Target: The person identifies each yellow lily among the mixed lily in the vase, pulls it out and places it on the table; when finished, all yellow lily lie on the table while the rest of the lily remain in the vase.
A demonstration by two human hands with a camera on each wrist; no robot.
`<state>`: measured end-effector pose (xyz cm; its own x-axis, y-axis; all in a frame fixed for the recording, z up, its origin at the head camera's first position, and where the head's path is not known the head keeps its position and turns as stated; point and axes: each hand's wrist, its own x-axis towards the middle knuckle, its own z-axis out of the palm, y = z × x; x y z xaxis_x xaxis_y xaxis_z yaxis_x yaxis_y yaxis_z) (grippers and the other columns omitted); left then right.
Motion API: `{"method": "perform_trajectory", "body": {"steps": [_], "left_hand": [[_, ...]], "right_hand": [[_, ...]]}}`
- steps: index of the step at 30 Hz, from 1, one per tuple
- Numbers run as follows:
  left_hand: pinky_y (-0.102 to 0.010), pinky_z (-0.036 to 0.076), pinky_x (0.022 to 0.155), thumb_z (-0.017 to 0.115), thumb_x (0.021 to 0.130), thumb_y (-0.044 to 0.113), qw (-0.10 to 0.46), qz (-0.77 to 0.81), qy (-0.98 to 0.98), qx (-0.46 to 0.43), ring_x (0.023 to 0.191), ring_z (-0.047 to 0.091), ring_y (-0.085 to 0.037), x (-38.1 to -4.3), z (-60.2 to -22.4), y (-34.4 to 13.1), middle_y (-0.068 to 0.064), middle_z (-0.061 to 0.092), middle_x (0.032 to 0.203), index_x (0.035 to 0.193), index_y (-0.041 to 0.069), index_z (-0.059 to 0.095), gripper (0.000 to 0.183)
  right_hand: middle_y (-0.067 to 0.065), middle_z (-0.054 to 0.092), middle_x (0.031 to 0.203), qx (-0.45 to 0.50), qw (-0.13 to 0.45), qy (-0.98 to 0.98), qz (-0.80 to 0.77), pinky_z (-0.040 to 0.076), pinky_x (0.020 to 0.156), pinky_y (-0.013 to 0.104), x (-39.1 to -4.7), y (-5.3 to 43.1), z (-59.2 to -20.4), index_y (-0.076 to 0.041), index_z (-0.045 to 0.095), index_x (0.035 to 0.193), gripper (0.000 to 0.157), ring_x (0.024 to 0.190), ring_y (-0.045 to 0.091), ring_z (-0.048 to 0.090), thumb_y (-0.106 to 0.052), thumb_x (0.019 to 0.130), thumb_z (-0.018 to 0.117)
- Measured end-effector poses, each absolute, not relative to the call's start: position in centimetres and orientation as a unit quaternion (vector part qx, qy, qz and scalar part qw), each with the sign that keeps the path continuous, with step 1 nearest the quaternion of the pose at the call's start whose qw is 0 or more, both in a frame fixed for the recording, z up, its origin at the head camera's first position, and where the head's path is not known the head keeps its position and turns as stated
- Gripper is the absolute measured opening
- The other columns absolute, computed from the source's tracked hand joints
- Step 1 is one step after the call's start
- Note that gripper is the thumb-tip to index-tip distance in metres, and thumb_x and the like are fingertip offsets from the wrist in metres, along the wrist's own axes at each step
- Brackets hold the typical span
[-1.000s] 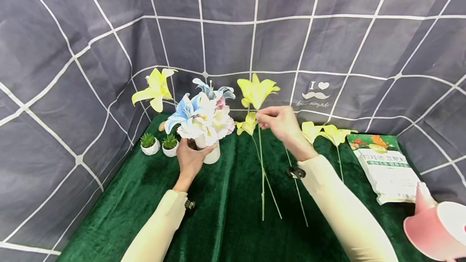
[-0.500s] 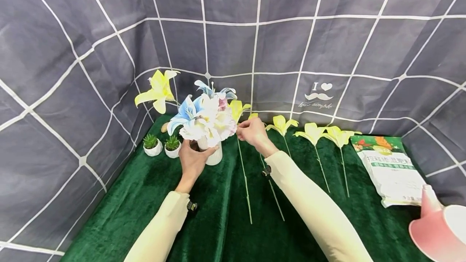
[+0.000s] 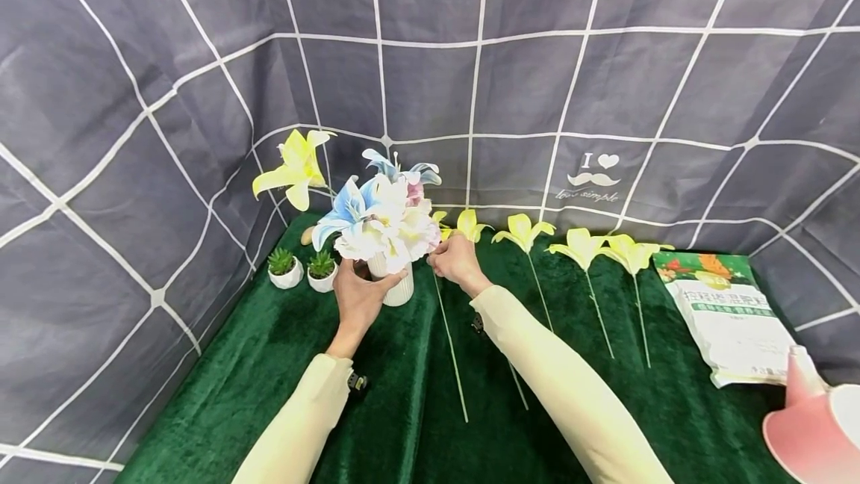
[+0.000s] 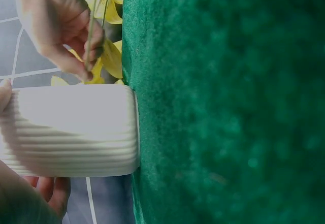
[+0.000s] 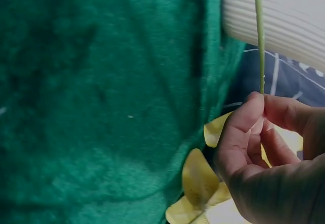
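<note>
A white ribbed vase (image 3: 399, 291) stands upright on green cloth, and my left hand (image 3: 359, 293) grips it from the left. It bears white-pink flowers (image 3: 386, 230), blue lilies (image 3: 349, 208) and a yellow lily (image 3: 294, 169) leaning out left. Just right of the vase, my right hand (image 3: 459, 260) pinches the green stem (image 5: 260, 41) of another yellow lily between thumb and fingertips. That stem slants down toward the front; its bloom is mostly hidden behind the bouquet and the hand. In the left wrist view, the vase wall (image 4: 76, 132) lies between my left thumb and fingers.
Several yellow lilies (image 3: 581, 247) lie in a row to the right. Beyond them are a white-and-green bag (image 3: 732, 327) and a pink watering can (image 3: 806, 424). Two small potted succulents (image 3: 285, 270) stand left of the vase. A grey gridded curtain (image 3: 605, 81) hangs behind.
My right hand has moved left and down toward the vase with the yellow lily, whose bloom has dropped from standing high to beside the bouquet. My left hand stays on the vase.
</note>
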<state>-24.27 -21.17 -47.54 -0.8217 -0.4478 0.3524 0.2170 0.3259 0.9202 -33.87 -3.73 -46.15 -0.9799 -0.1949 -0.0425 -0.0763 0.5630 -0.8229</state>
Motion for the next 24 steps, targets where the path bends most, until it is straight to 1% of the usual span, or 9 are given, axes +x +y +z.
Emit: {"method": "perform_trajectory", "body": {"steps": [3,8,11,14,17,20,24], "left_hand": [[-0.046,0.057,0.088,0.097,0.065,0.024,0.294,-0.571,-0.763,0.067,0.102,0.070,-0.024,-24.2,-47.6,-21.2,-0.007,0.067,0.121,0.132,0.015,0.058,0.078],[-0.046,0.057,0.089,0.097,0.065,0.023,0.290,-0.574,-0.762,0.071,0.103,0.071,-0.024,-24.1,-47.4,-21.1,-0.008,0.067,0.121,0.132,0.015,0.058,0.078],[-0.047,0.058,0.089,0.097,0.064,0.024,0.287,-0.578,-0.760,0.070,0.103,0.071,-0.024,-24.1,-47.4,-21.1,-0.007,0.067,0.122,0.132,0.016,0.058,0.079],[-0.047,0.057,0.090,0.098,0.064,0.024,0.284,-0.583,-0.758,0.067,0.104,0.070,-0.024,-24.0,-47.3,-21.1,-0.007,0.067,0.123,0.132,0.017,0.058,0.080],[-0.048,0.057,0.090,0.098,0.063,0.024,0.282,-0.585,-0.757,0.068,0.105,0.070,-0.025,-24.0,-47.3,-21.2,-0.007,0.066,0.123,0.132,0.017,0.058,0.080],[-0.048,0.057,0.090,0.097,0.064,0.026,0.279,-0.580,-0.762,0.073,0.105,0.070,-0.025,-24.0,-47.3,-21.3,-0.007,0.067,0.122,0.132,0.018,0.058,0.079],[-0.048,0.057,0.088,0.097,0.065,0.027,0.280,-0.573,-0.767,0.074,0.103,0.070,-0.025,-24.0,-47.4,-21.3,-0.007,0.067,0.121,0.132,0.017,0.057,0.078]], "right_hand": [[-0.004,0.062,0.053,-0.074,0.074,0.884,-0.456,0.046,0.051,0.019,-33.9,-3.7,-46.6,0.002,0.080,0.079,0.010,0.048,0.006,0.057,-0.003,0.083,0.072],[-0.006,0.061,0.050,-0.061,0.088,0.887,-0.449,0.046,0.052,0.019,-33.8,-3.8,-47.1,0.001,0.079,0.075,0.011,0.047,0.006,0.057,-0.004,0.084,0.073],[-0.006,0.060,0.049,-0.061,0.086,0.891,-0.442,0.046,0.053,0.019,-33.6,-3.9,-47.2,0.001,0.079,0.074,0.012,0.046,0.005,0.056,-0.005,0.083,0.075],[-0.005,0.062,0.050,-0.064,0.084,0.894,-0.436,0.048,0.054,0.018,-33.5,-4.2,-47.3,0.000,0.079,0.073,0.012,0.045,0.005,0.055,-0.006,0.082,0.076],[-0.001,0.066,0.053,-0.069,0.079,0.900,-0.422,0.050,0.055,0.019,-33.4,-4.4,-47.4,-0.002,0.080,0.073,0.011,0.046,0.005,0.057,-0.008,0.082,0.078],[0.002,0.071,0.057,-0.073,0.078,0.909,-0.403,0.052,0.059,0.021,-33.3,-4.5,-47.6,-0.005,0.080,0.073,0.013,0.048,0.006,0.061,-0.013,0.083,0.079],[0.003,0.073,0.060,-0.076,0.083,0.914,-0.389,0.055,0.066,0.024,-33.2,-4.6,-47.8,-0.007,0.081,0.073,0.016,0.051,0.008,0.065,-0.018,0.084,0.080]]}}
